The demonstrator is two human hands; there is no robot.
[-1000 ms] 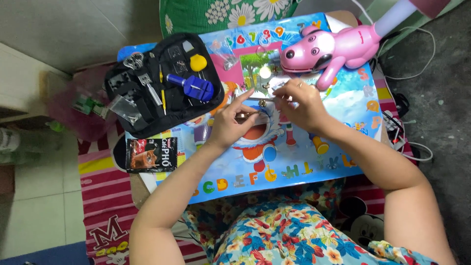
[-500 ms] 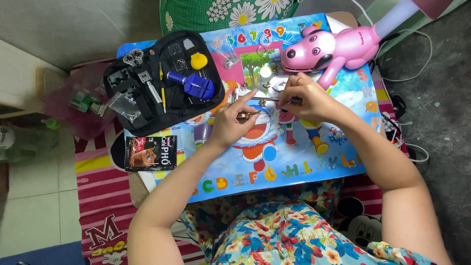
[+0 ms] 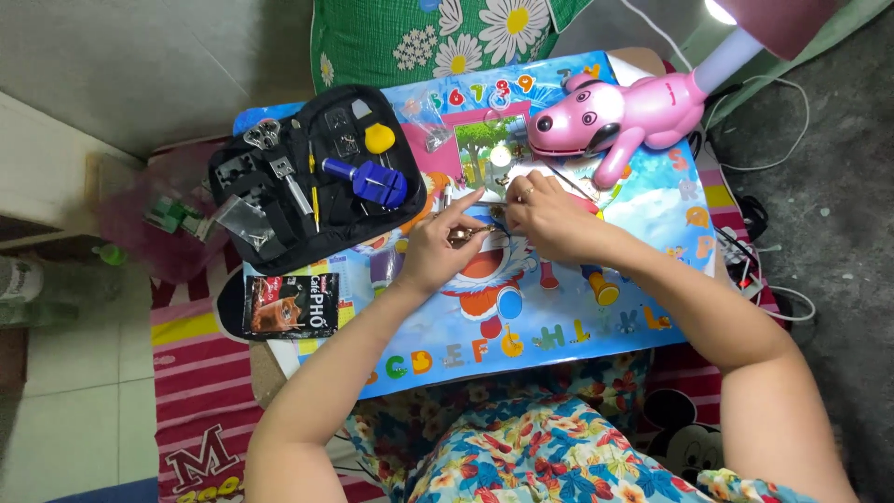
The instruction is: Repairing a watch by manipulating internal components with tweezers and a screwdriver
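Observation:
My left hand (image 3: 440, 244) rests on a colourful cartoon-printed table (image 3: 559, 317), its thumb and fingers pinched on a small brownish metal piece (image 3: 470, 233) with the index finger stretched out. My right hand (image 3: 549, 219) sits close beside it, fingers curled over the same spot; what it holds is hidden. A thin metal tool (image 3: 563, 182) lies just beyond the right hand. A ring shows on one right finger.
An open black tool case (image 3: 307, 177) with a blue tool, a yellow piece and metal tools lies at the table's left. A pink dog-shaped lamp (image 3: 633, 116) stands at the back right. A dark sachet (image 3: 291, 305) lies front left. Cables trail on the floor (image 3: 773, 186) at right.
Both hands have stayed together over the middle of the table, shifting slightly. The right hand has lowered and curled closer to the left hand's fingertips.

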